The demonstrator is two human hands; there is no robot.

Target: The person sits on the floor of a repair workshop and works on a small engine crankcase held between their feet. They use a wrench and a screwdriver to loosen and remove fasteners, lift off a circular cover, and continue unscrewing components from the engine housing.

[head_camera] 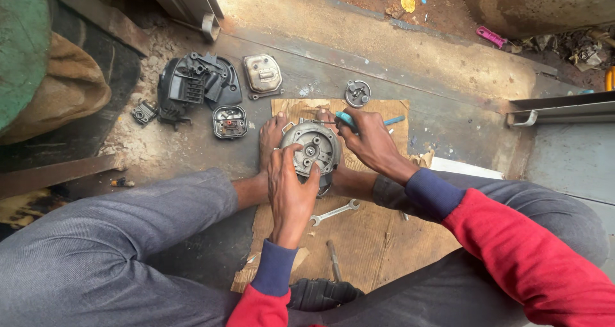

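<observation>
- We sit on the ground with legs drawn in; a sheet of brown cardboard (378,237) lies under us, and we take it as our landmark.
- At the far middle of the cardboard, a round grey metal engine part (312,149) is braced between our two bare feet (271,138).
- Our left hand (289,189) lies on the near face of the engine part, fingers spread and curled over its rim, pressing it rather than closing round it.
- Our right hand (366,140) is clenched round a teal-handled tool (346,120), held at the far right edge of the engine part; the tool's tip is hidden, so we cannot tell what it meets.
- A second teal-handled tool (394,120) lies at the far right corner of the cardboard.
- A silver wrench (334,212) lies on the cardboard's middle, just behind our left hand.
- A thin metal rod-like tool (334,258) lies on the near part of the cardboard.
- Just beyond the far edge of the cardboard: a small round metal disc (357,93).
- Beyond the far left corner: a pale metal cover (262,74), a black plastic housing (198,83), and a small dark boxy part with red inside (229,122).
- Farther left of those, a small dark part (143,112) sits in the grit.
</observation>
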